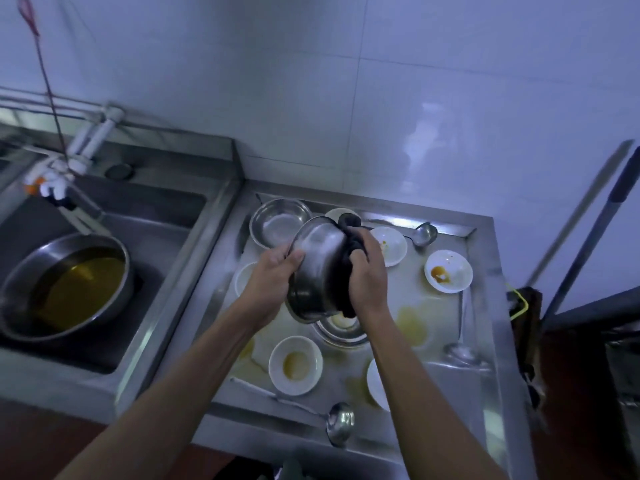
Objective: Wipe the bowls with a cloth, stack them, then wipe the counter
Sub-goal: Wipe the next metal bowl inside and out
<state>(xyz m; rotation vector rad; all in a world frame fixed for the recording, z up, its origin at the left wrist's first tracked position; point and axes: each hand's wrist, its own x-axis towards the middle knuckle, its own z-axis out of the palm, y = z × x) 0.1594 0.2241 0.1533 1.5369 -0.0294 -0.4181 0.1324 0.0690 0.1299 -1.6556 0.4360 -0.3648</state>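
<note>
Wiping in progress: left hand [273, 271] grips the rim of a steel bowl [317, 271] held tilted above the counter [485, 403], right hand [367, 275] is closed around a dark cloth [349, 251] pressed to the bowl's outer wall. Looks like early stage. 1 steel bowl [278, 225] at the back looks clean, but nothing is visibly stacked apart from a bowl sitting in a steel dish [341, 329] under the hands. At least 3 white bowls are soiled: front [295, 365], back [393, 245], right [448, 276]. Counter carries yellow spills [410, 323] plus 3 ladles, so counter wipe not started. Hidden: held bowl's inside faces away, 3 more white bowls are partly covered by arms and bowl, their state unreadable.
</note>
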